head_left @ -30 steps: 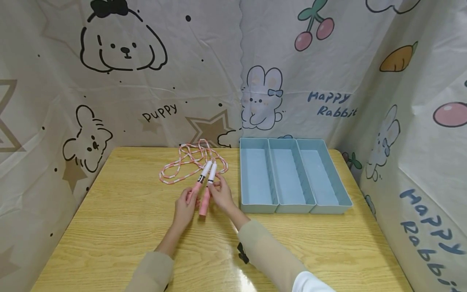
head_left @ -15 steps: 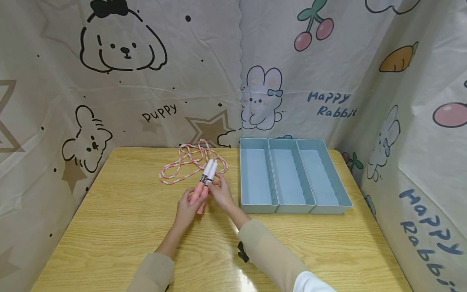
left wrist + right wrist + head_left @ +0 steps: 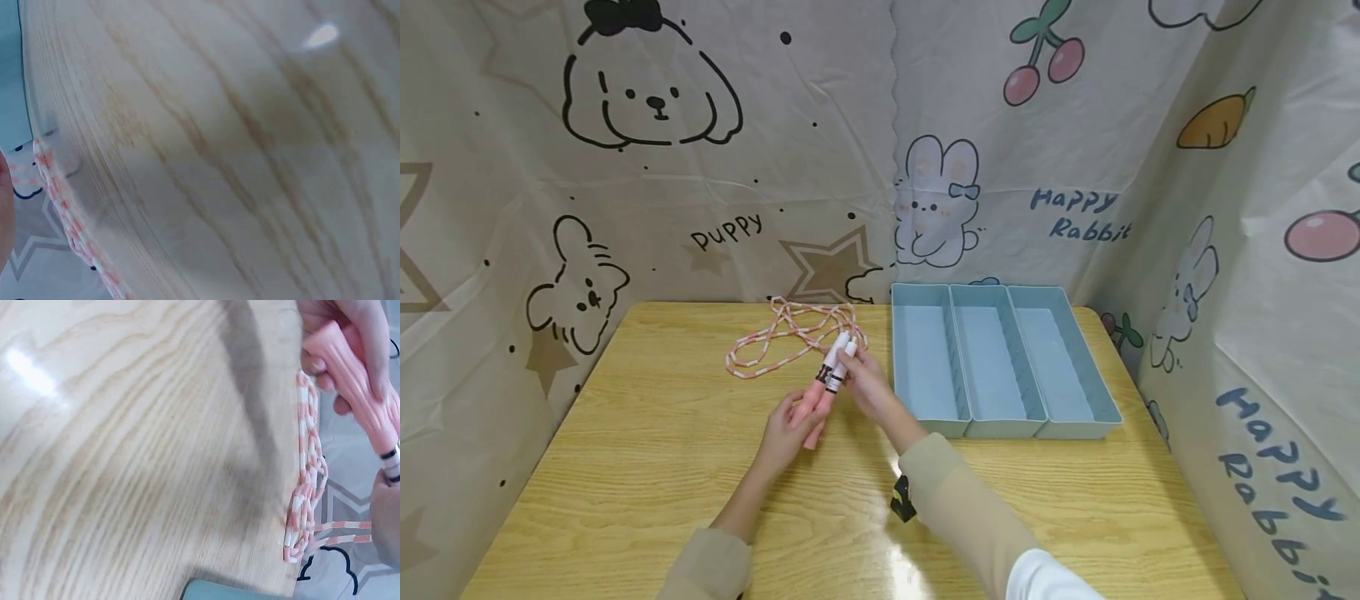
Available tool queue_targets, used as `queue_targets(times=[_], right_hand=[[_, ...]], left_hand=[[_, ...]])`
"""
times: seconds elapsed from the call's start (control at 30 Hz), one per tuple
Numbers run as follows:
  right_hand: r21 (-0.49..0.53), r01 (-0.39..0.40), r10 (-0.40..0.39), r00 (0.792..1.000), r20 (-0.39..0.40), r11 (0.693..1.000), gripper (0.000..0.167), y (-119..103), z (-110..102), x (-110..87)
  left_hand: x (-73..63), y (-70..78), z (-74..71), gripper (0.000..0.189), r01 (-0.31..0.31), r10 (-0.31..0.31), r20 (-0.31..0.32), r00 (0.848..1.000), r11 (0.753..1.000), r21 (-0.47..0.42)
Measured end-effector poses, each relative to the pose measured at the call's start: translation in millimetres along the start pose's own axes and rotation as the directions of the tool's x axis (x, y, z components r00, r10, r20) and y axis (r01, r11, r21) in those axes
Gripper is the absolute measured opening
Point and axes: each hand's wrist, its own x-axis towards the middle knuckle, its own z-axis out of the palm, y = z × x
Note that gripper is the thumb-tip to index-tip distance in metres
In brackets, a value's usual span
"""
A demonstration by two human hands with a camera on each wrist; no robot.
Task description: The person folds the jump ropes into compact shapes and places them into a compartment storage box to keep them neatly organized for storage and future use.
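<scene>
Fingers (image 3: 808, 419) of the left hand (image 3: 782, 435) are grasping pink handles (image 3: 810, 398) left of the blue tray (image 3: 922, 358), the right hand (image 3: 869, 382) pinching their white ends (image 3: 836, 350). Left wrist view: rope (image 3: 69, 224) is lying near the tray. Right wrist view: handles are touching; evening their ends should help.

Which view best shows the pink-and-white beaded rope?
Head: the rope has its loops spread on the table, only the right end partly hidden behind the handles. Right wrist: beads look larger, but the coil is bunched side-on, two strands running right. Left wrist: just a slanting strip at lower left, cut by the frame.
</scene>
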Motion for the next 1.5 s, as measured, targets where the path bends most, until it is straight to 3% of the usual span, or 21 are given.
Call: queue_targets(times=[0.1,0.23,0.33,0.5,0.6,0.67,0.77,0.9,1.07,1.2,1.3,1.4,1.5], right_hand=[[0.064,-0.036,0.035,0.999,0.018,0.997,0.040,-4,-2,5.2],[0.152,-0.042,0.034,0.998,0.050,0.987,0.041,-3,-6,10.6],[0.165,-0.043,0.033,0.997,0.063,0.985,0.041,-5,-6,8.9],[0.180,-0.053,0.039,0.996,0.077,0.982,0.042,-7,-7,7.4],[0.195,-0.067,0.052,0.996,0.078,0.978,0.041,-8,-9,6.5],[0.196,-0.072,0.056,0.995,0.085,0.978,0.041,-8,-9,5.4],[0.204,-0.080,0.058,0.992,0.109,0.976,0.041,-9,-9,3.4],[0.209,-0.079,0.051,0.990,0.132,0.975,0.041,-10,-8,1.2],[0.234,-0.092,0.058,0.987,0.148,0.968,0.042,-12,-7,0.2],[0.251,-0.107,0.064,0.983,0.174,0.962,0.043,-13,-8,-1.1],[0.259,-0.112,0.056,0.975,0.213,0.959,0.043,-14,-9,-1.9],[0.274,-0.127,0.054,0.964,0.259,0.953,0.043,-14,-11,-2.8],[0.268,-0.137,0.052,0.952,0.301,0.954,0.043,-15,-11,-4.1]], left_hand=[[-0.5,-2.5,-1.3,0.044,0.030,-0.030,0.023,0.999,1.000,0.002],[-8.3,14.3,-2.3,0.040,0.058,-0.057,0.093,0.994,0.998,-0.010],[-11.0,16.6,-4.9,0.037,0.050,-0.046,0.138,0.989,0.998,-0.023],[-5.7,1.3,-9.9,0.037,0.043,-0.032,0.190,0.981,0.997,-0.056],[-3.1,-0.8,-12.6,0.041,0.034,-0.012,0.265,0.964,0.996,-0.078],[-0.1,-2.5,-15.2,0.042,0.039,-0.002,0.332,0.943,0.994,-0.103],[6.6,-6.7,-20.1,0.041,0.100,-0.014,0.465,0.885,0.982,-0.162],[15.4,-5.8,-22.2,0.042,0.261,-0.064,0.626,0.777,0.938,-0.228],[19.4,8.0,-19.7,0.030,0.420,-0.085,0.744,0.663,0.865,-0.276],[21.4,18.9,-20.9,0.037,0.522,-0.079,0.819,0.569,0.804,-0.285],[23.3,24.9,-22.1,0.039,0.578,-0.109,0.847,0.521,0.775,-0.256],[25.3,27.9,-23.0,0.040,0.603,-0.125,0.868,0.480,0.766,-0.222],[26.9,29.4,-23.5,0.041,0.612,-0.113,0.897,0.427,0.766,-0.195]])
